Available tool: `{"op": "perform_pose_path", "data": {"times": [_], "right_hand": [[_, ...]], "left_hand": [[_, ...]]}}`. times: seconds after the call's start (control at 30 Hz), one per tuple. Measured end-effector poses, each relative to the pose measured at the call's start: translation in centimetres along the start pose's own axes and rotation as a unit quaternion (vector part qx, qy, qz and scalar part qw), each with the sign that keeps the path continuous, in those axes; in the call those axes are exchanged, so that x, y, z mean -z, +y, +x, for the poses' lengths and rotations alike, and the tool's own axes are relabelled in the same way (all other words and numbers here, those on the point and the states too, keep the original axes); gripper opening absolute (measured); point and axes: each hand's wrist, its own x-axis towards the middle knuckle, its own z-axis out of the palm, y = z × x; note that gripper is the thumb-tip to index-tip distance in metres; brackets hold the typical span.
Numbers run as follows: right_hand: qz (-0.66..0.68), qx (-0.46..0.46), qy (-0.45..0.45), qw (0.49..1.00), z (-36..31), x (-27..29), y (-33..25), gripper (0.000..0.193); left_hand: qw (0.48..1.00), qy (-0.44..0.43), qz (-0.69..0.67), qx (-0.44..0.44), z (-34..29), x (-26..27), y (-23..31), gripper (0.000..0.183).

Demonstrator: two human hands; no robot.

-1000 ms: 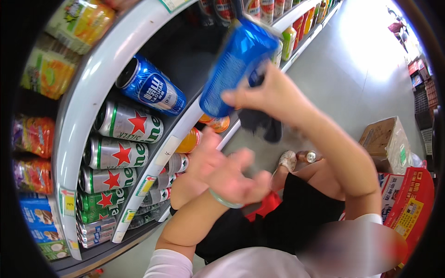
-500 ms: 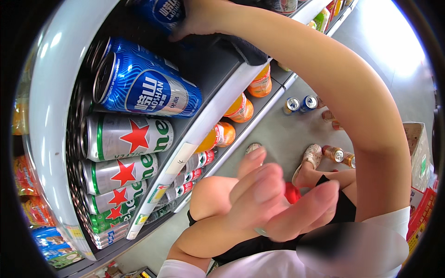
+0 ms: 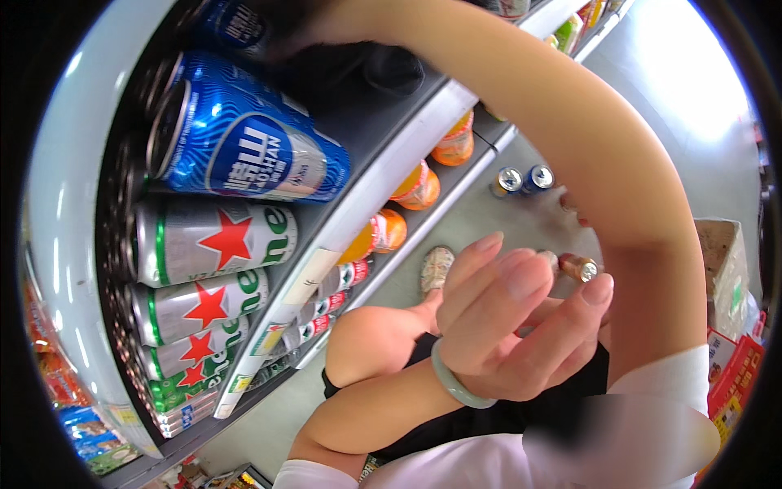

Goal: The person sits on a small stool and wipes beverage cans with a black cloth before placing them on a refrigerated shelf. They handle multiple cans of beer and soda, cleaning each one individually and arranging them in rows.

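My right arm arcs over from the right, with my right hand (image 3: 314,28) inside the shelf at the upper left. That hand lies in shadow and its fingers are blurred; beside it is a dark blue beer can (image 3: 232,28). A larger blue beer can (image 3: 257,155) lies on its side below, its top facing left. Silver and green cans with red stars (image 3: 224,235) lie in a stack under it. My left hand (image 3: 517,322), a pale bangle at its wrist, hovers over my lap, fingers half bent and apart, with nothing visible in it.
The shelf's light front edge (image 3: 326,244) runs diagonally. Orange drink bottles (image 3: 415,187) and clear bottles stand on the lower shelf. Several cans, among them a blue one (image 3: 539,178) and a copper-coloured one (image 3: 578,267), are on the floor. A cardboard box (image 3: 721,261) stands at the right.
My right hand has gone deeper into the shelf, with the dark blue can beside it farther left. My left hand has risen and moved slightly right, showing its bangle. The whole view has shifted a little.
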Motion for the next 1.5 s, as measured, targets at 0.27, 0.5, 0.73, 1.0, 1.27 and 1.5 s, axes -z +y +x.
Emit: {"op": "perform_pose_path", "data": {"times": [0.27,0.5,0.73,1.0,1.27,1.5], "right_hand": [[0.221,-0.199,-0.238,0.925,-19.0,11.1,0.3,0.046],[-0.359,-0.446,-0.302,0.762,-32.4,2.9,19.3,0.088],[-0.402,-0.477,-0.24,0.743,-36.5,-2.6,25.5,0.072],[-0.297,-0.376,-0.342,0.808,-36.3,5.3,17.7,0.074],[0.011,-0.201,-0.194,0.96,-32.8,12.2,-4.7,0.074],[0.428,-0.238,0.359,0.794,-33.9,12.7,-7.0,0.041]], "left_hand": [[0.937,-0.314,-0.098,-0.121,-3.1,0.9,1.8,0.021],[0.914,-0.386,-0.059,-0.112,-3.0,-1.1,1.9,0.018],[0.91,-0.404,0.009,-0.091,-4.1,-2.7,0.6,0.017],[0.812,-0.525,0.252,0.027,-3.6,-3.4,-2.4,0.04],[0.844,-0.494,0.055,0.201,-0.6,-1.6,-1.9,0.095],[0.828,-0.442,-0.118,0.326,0.8,0.1,-0.1,0.082]]}}
